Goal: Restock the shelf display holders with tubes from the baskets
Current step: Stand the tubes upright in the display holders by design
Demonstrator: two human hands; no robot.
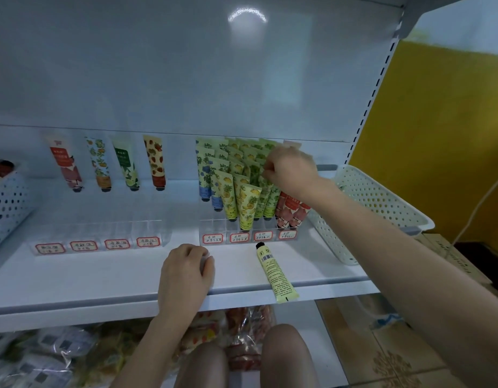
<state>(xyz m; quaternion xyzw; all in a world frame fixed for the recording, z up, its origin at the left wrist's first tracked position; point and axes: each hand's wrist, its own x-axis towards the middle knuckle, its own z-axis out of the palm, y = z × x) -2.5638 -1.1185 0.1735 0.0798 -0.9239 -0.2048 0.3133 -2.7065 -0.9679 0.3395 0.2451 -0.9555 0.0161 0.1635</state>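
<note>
A pale yellow tube [277, 271] lies flat on the white shelf [102, 275]. Its long axis runs front to back, with the black cap toward the right holder [243, 228] and the crimped end hanging over the shelf's front lip. That clear holder is packed with tubes standing cap-down in rows of blue, yellow, green and red. The right hand [291, 170] reaches in from the right, its fingers bent and pinching the top of a green tube [256, 175]; its wrist covers part of the red row. The left hand [186, 271] rests on the shelf near the front edge, loosely curled and holding nothing visible. The left holder [147, 228] has only four tubes [102, 163] along its back. White perforated baskets stand at the right [382, 203] and left [4, 208] ends. Wrapped packets [74, 354] lie below, and a yellow wall [438, 135] stands to the right.
</note>
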